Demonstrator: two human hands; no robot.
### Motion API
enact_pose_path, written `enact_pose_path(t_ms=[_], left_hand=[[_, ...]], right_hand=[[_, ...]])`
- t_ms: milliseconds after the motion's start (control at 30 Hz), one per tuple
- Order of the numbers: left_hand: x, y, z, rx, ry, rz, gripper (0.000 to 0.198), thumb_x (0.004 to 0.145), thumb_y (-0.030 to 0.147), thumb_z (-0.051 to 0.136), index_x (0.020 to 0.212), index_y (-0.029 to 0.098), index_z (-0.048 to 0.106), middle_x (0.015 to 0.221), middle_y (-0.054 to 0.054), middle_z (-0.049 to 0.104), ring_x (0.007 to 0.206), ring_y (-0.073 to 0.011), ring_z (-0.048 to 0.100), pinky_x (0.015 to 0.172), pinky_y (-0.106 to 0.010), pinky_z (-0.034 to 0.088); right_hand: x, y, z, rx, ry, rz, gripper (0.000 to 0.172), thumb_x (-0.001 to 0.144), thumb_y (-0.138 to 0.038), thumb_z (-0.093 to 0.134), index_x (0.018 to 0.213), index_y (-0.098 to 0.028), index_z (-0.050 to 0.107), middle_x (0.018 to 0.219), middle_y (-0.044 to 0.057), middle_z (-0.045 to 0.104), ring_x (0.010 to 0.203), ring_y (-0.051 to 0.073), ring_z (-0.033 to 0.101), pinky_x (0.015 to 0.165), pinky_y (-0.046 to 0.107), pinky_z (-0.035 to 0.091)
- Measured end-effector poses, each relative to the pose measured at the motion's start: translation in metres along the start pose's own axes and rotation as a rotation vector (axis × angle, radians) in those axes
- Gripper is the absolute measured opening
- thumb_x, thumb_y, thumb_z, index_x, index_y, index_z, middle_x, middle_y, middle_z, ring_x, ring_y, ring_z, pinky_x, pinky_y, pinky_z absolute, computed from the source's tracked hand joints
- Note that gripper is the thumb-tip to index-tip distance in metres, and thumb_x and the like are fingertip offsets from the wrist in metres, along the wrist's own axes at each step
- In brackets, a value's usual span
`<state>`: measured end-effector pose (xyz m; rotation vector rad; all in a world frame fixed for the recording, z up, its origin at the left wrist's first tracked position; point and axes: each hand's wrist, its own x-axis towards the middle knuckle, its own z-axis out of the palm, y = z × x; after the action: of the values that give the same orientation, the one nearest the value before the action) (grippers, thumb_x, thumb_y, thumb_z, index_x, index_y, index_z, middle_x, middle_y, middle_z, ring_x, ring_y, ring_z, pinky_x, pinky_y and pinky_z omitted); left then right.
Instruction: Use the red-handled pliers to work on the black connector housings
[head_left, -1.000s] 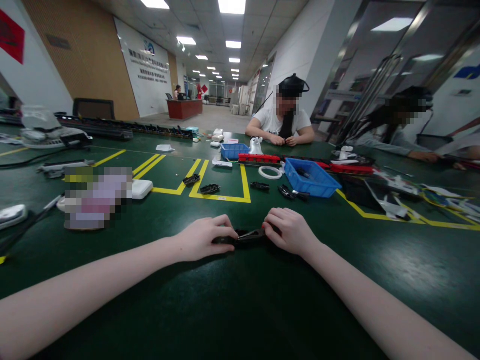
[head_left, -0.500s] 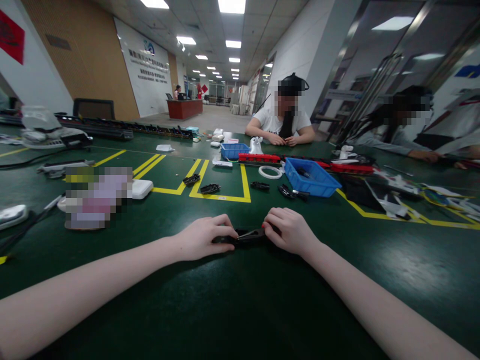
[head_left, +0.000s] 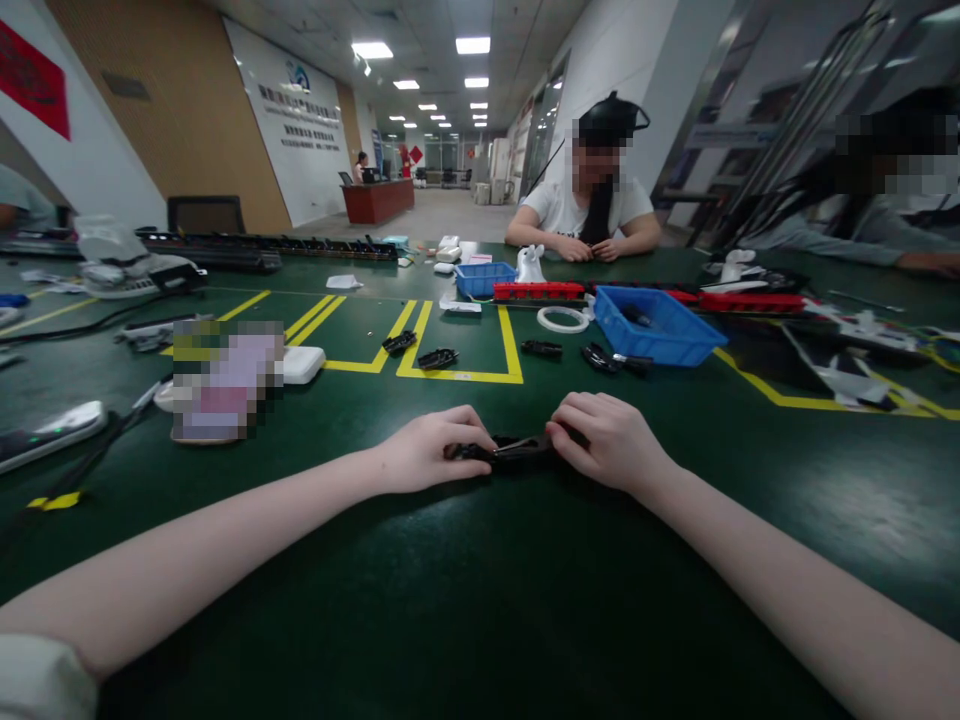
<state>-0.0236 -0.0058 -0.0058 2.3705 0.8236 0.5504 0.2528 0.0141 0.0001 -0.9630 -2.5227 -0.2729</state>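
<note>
Between my hands is a long, narrow black part (head_left: 519, 452) with a thin, light-coloured strip along it; its exact kind cannot be made out. My left hand (head_left: 442, 448) is closed on its left end, thumb below and fingers above. At the other end, the bent fingers of my right hand (head_left: 600, 436) pinch it, hiding that tip. The part is held level, just over or on the green table (head_left: 480, 580). Beyond it lie similar small black pieces, one (head_left: 438, 358) inside a yellow tape outline and another (head_left: 541, 348) to its right.
A blue bin (head_left: 660, 335) with dark items stands at the right, beside a white ring (head_left: 563, 319). To the left are a blurred-out phone-shaped object (head_left: 229, 385), a white case (head_left: 302, 364) and cables. Across the table sits a person (head_left: 585, 215); another is at far right.
The whole view has shifted, so the table items and my hands sit farther right and slightly higher. My grip on the black part looks the same.
</note>
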Motion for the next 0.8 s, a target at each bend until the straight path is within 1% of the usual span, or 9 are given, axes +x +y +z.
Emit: enact_pose_path(t_ms=[133,267,633,800], left_hand=[[0.0015,-0.0016,-0.0010,-0.075,0.025,-0.019,0.024,0.091,0.033,0.063,0.110,0.019,0.067,0.110,-0.004,0.060,0.066,-0.0084,0.050,0.061,-0.022,0.044],[0.0019,-0.0011,-0.0020,-0.128,0.027,-0.029,0.024,0.091,0.031,0.063,0.110,0.018,0.067,0.114,-0.006,0.063,0.068,-0.0086,0.053,0.062,-0.022,0.045],[0.0022,-0.0020,-0.0027,-0.125,0.019,-0.006,0.023,0.092,0.029,0.061,0.111,0.017,0.068,0.117,-0.006,0.064,0.067,-0.0082,0.054,0.061,-0.021,0.045],[0.0020,-0.0017,-0.0025,-0.113,0.017,0.010,0.023,0.092,0.028,0.062,0.111,0.017,0.067,0.118,-0.007,0.062,0.069,-0.0089,0.055,0.063,-0.022,0.046]], right_hand=[[0.0005,0.0013,-0.0004,0.025,0.018,0.025,0.031,0.095,-0.032,0.043,0.076,-0.017,0.062,0.076,0.006,0.063,0.064,0.016,0.052,0.062,0.030,0.036],[0.0013,0.0012,-0.0008,0.028,0.040,0.034,0.031,0.095,-0.032,0.042,0.077,-0.017,0.063,0.076,0.006,0.063,0.064,0.016,0.053,0.061,0.031,0.037],[0.0013,0.0036,0.0015,0.032,0.076,0.051,0.032,0.096,-0.033,0.042,0.080,-0.016,0.064,0.082,0.008,0.066,0.072,0.018,0.059,0.064,0.032,0.041],[0.0011,0.0030,0.0015,0.028,0.063,0.026,0.033,0.097,-0.032,0.042,0.079,-0.016,0.065,0.079,0.008,0.065,0.069,0.018,0.057,0.063,0.031,0.040]])
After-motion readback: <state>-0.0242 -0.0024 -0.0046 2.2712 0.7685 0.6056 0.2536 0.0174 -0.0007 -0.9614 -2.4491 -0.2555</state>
